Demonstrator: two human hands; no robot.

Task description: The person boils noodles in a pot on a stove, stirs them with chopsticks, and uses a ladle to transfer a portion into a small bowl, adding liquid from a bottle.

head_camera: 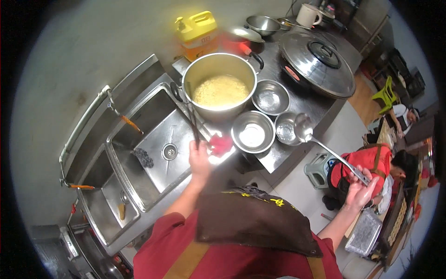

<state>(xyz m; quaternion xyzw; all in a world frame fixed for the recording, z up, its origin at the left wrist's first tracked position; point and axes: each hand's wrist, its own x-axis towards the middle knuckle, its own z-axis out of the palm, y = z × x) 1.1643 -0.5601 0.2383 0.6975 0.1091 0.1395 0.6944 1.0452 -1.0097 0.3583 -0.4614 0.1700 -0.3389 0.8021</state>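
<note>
My right hand (360, 190) grips the handle end of a steel ladle (325, 146). The ladle's bowl hangs over the right edge of a steel bowl (286, 130). Two more steel bowls, a front one (252, 134) and a back one (271, 99), stand beside it. In my left hand (200, 164) is a long, thin dark utensil (192, 120), perhaps chopsticks or tongs, slanting up in front of the pot. The large metal pot (190, 62) holds pale yellow, lumpy food (221, 91) in liquid. A red cloth-like thing (221, 143) lies near my left hand.
A double steel sink (181, 139) with a scourer (143, 158) lies left. Behind the pot stands a yellow-capped jug (198, 33). A large lidded pan (317, 62) occupies the counter (266, 160) at right. A person in red (369, 164) sits near a stool (315, 171); another person (402, 118) is beyond.
</note>
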